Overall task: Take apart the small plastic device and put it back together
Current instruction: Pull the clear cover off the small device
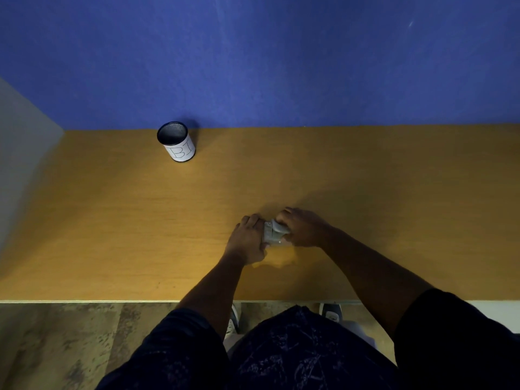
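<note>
A small grey plastic device (274, 233) is held between both hands just above the wooden table (140, 220), a little right of centre. My left hand (247, 240) grips its left side with the fingers curled round it. My right hand (302, 228) grips the right side, fingers over the top. The hands hide most of the device; whether its parts are joined or apart cannot be told.
A black mesh pen cup (176, 141) with a white label stands at the back left, near the blue wall (253, 66). A grey partition (22, 153) borders the table's left side. The table's front edge (112, 301) runs below my forearms.
</note>
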`<state>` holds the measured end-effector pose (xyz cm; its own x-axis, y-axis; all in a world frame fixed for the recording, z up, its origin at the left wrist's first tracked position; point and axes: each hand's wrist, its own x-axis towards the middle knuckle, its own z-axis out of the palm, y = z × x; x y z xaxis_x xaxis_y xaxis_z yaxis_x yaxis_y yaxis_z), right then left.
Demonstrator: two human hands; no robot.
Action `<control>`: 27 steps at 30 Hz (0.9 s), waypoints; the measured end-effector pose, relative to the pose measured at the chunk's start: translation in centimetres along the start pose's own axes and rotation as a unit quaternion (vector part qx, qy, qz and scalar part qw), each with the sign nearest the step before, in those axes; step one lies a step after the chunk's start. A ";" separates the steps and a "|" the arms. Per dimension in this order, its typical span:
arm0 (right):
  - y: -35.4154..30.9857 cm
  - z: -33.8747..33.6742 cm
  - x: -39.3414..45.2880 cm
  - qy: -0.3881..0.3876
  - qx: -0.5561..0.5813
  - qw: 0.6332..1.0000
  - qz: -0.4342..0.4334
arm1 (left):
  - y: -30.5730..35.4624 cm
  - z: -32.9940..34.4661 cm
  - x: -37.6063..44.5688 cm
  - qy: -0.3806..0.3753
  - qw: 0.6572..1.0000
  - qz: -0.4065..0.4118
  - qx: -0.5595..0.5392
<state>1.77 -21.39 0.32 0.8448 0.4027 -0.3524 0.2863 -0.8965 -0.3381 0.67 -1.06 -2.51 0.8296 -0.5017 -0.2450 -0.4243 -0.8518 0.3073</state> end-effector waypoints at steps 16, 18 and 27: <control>2.3 -0.8 -4.1 0.245 0.172 0.900 0.317 | -0.2 -0.7 0.5 -0.019 0.997 0.045 0.066; 2.9 -0.9 -4.8 0.239 0.121 0.899 0.346 | -0.2 -0.9 0.7 -0.021 0.996 0.050 0.075; 3.2 -0.1 -6.0 0.218 0.065 0.901 0.369 | 0.4 -1.4 1.4 -0.050 0.987 0.093 0.122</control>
<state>-2.33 -26.75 1.45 0.8889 -0.4307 -0.1558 -0.4576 -0.8500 -0.2610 2.16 -1.88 -1.44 0.6943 -0.6547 -0.2989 -0.6510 -0.7484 0.1271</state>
